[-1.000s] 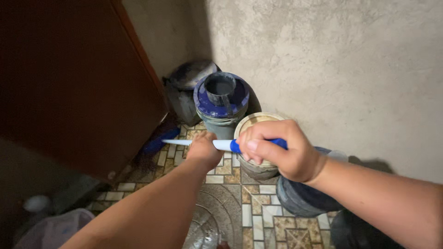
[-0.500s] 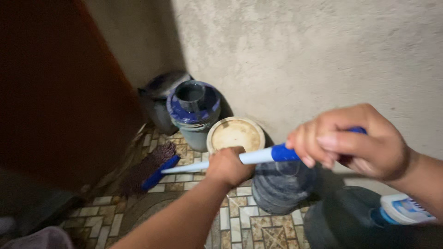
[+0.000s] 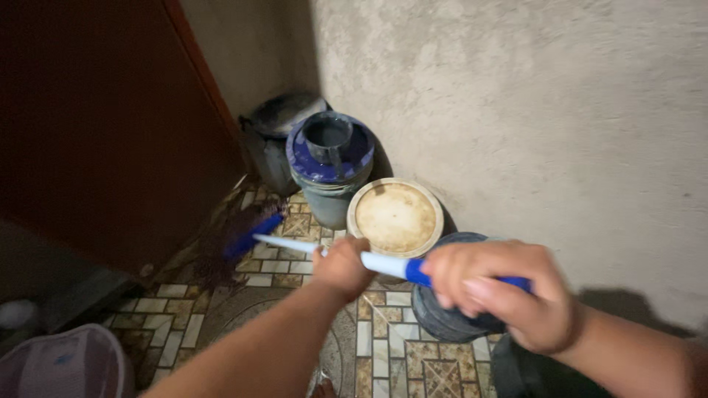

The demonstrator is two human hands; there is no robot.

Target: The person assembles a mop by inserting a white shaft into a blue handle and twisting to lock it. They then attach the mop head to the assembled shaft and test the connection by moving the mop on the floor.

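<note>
Broom (image 3: 243, 239): head down on tiled floor (image 3: 276, 269) near door (image 3: 103, 125), white handle running back to both hands. Left hand (image 3: 341, 267) closed round mid-handle; right hand (image 3: 505, 295) closed round blue grip. Sweeping judged under way, corner debris not discernible. Lidded bucket (image 3: 396, 217), blue-topped bucket (image 3: 330, 158) against wall (image 3: 531, 110).

One broom (image 3: 251, 239). Two hands on its handle. Four round containers by the wall, one pink basin (image 3: 66, 365) near left.
</note>
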